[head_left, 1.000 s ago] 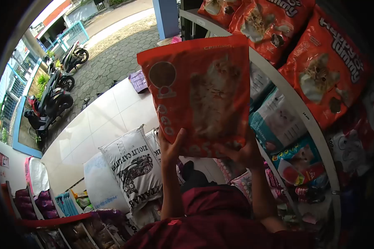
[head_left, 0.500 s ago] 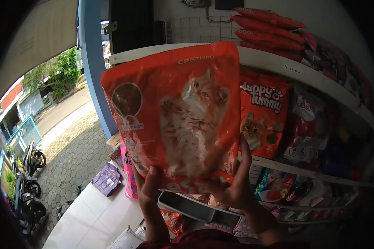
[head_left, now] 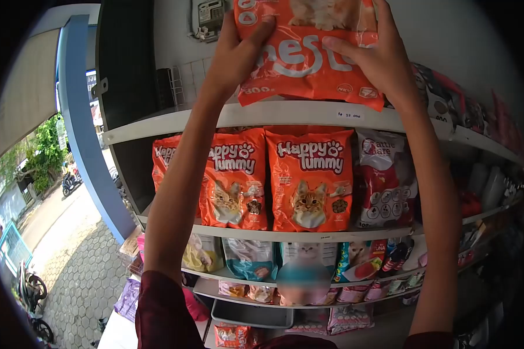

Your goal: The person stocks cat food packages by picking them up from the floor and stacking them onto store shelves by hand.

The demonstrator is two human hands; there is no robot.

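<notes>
An orange cat food bag (head_left: 311,64) with a cat picture and white lettering is raised at the top of the view, upright, its upper end cut off by the frame edge. My left hand (head_left: 236,58) grips its left side, thumb across the front. On the right side my right hand (head_left: 381,61) holds it the same way, thumb on the lettering. The bag's lower edge is in front of the top shelf (head_left: 285,116); whether it rests there I cannot tell. Below, orange Happy Tummy bags (head_left: 311,180) stand in a row beside a grey and red bag (head_left: 386,180).
Lower shelves carry teal pouches (head_left: 250,256) and smaller packs. A grey tray (head_left: 253,314) lies near the bottom. At the upper right are more stacked bags (head_left: 448,99). A blue pillar (head_left: 87,122) stands left, with a paved street and motorbikes (head_left: 32,302) outside.
Both hands have lifted the orange cat food bag up and forward to the top shelf. The view has turned right, and the stacked red bags there are now hidden or out of view.
</notes>
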